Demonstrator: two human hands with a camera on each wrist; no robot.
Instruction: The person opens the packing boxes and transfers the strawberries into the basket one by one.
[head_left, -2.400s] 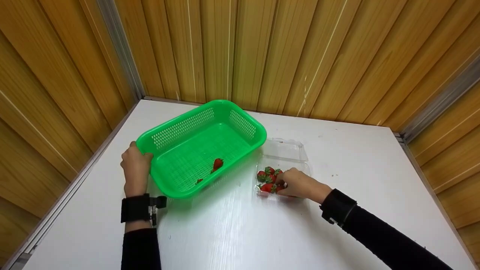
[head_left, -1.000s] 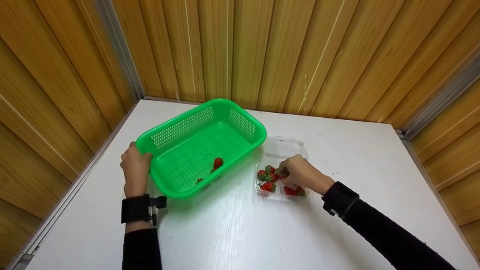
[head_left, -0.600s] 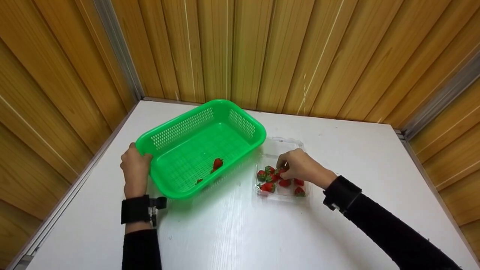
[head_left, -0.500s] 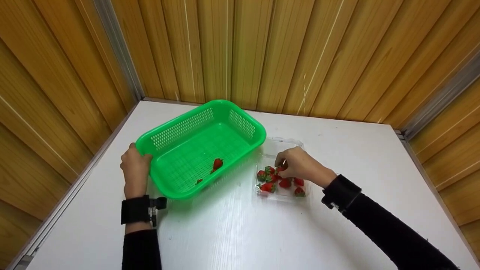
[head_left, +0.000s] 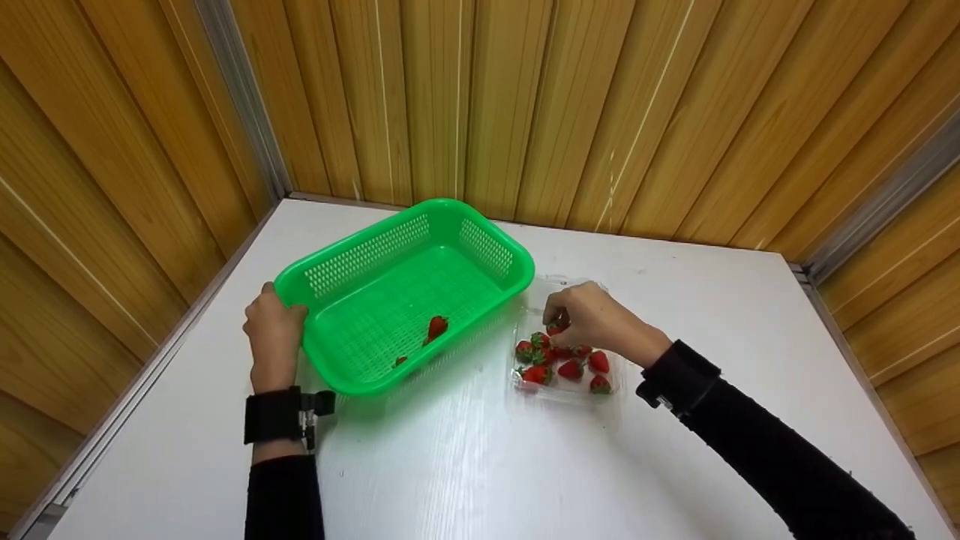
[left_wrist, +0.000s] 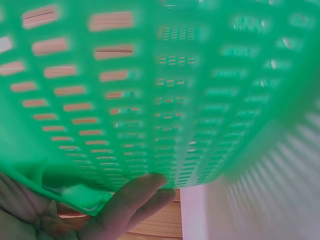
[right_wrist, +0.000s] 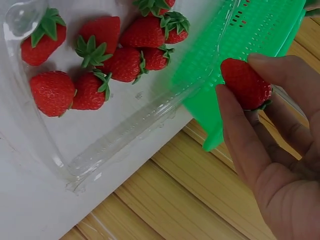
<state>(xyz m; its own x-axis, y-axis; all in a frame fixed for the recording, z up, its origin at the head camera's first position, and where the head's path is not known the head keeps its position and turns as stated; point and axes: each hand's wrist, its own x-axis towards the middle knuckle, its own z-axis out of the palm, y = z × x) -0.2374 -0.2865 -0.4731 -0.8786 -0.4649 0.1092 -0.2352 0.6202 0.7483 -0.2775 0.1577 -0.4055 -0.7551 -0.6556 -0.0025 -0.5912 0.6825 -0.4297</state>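
Observation:
My left hand (head_left: 274,334) grips the left end of a green plastic basket (head_left: 405,300), thumb over the rim. In the left wrist view, fingers (left_wrist: 132,200) lie against the basket's slotted wall (left_wrist: 145,100). A few strawberries (head_left: 436,327) lie on the basket's floor near its front side. My right hand (head_left: 596,319) pinches a strawberry (right_wrist: 244,84) between thumb and fingers, above a clear plastic box (head_left: 562,394). Several more strawberries (right_wrist: 52,92) with green leaves lie loose in that box.
The clear box's lid (head_left: 559,281) lies folded open behind it, next to the basket's right end. Both containers stand on a white table (head_left: 450,465). Wood-panel walls (head_left: 502,112) close off the back and both sides.
My right hand has moved from the front of the clear box towards its back, shifting strawberries, and now lifts one between its fingers. The left hand and basket stay in place.

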